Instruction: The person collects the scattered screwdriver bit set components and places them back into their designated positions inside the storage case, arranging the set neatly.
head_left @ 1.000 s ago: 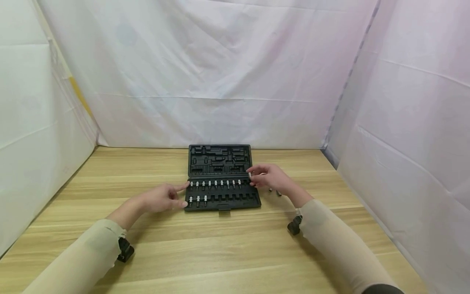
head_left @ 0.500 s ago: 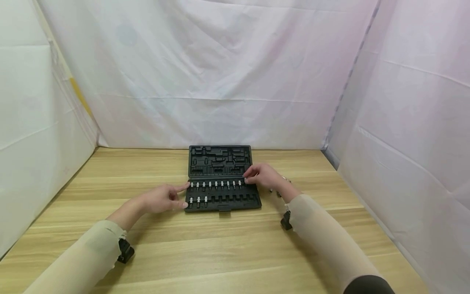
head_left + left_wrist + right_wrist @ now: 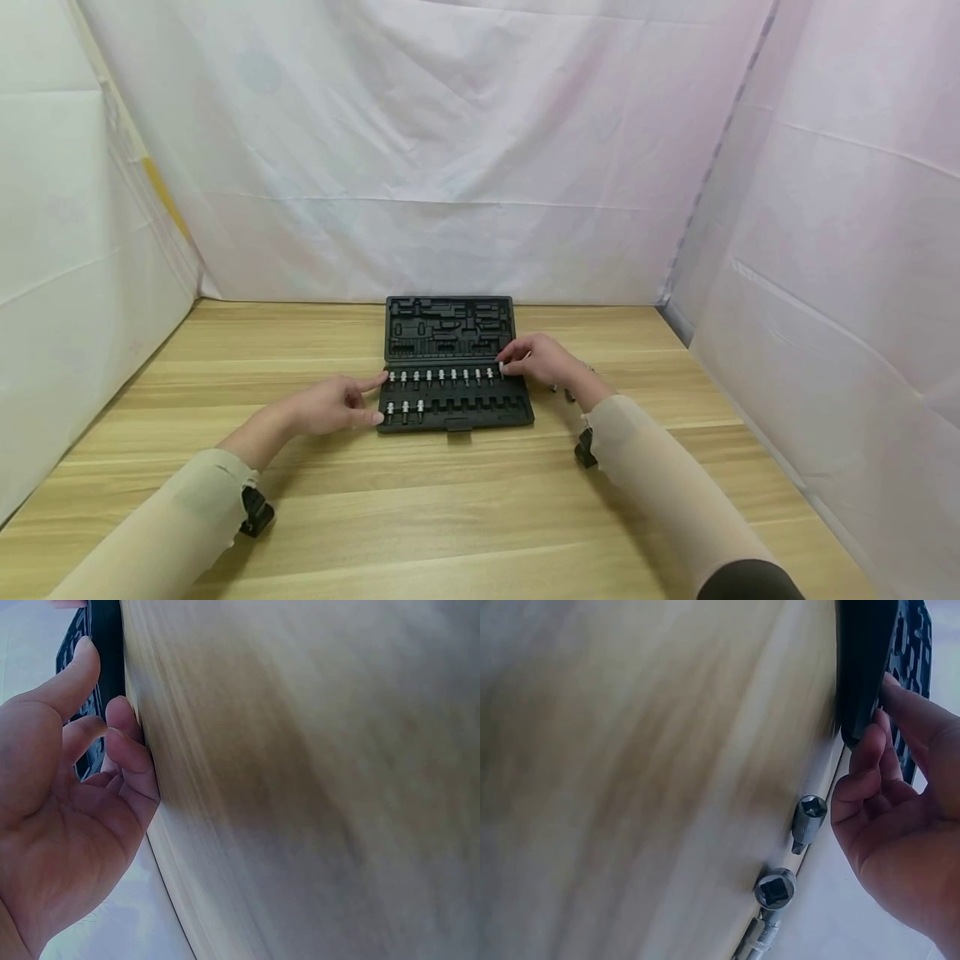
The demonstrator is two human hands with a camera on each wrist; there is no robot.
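Observation:
A black socket case [image 3: 472, 390] lies unfolded on the table, with silver bit sockets [image 3: 441, 377] along its back row and a few at the left of its front row. My right hand [image 3: 546, 360] pinches a bit socket [image 3: 501, 367] between thumb and forefinger at the back row's right end. In the right wrist view the fingertips [image 3: 889, 686] reach over the case edge, and the socket is hidden there. My left hand [image 3: 333, 406] rests its straight forefinger and thumb against the case's left edge; its other fingers are bent and hold nothing.
Loose bit sockets [image 3: 810, 819] lie on the wooden table [image 3: 420, 508] right of the case, partly hidden by the right forearm in the head view. White cloth [image 3: 420, 150] hangs behind the table and along both sides. A latch [image 3: 459, 425] juts from the case's front.
My right hand has moved left from the case's right edge to the end of the back row, carrying the bit socket. The left hand has stayed in place.

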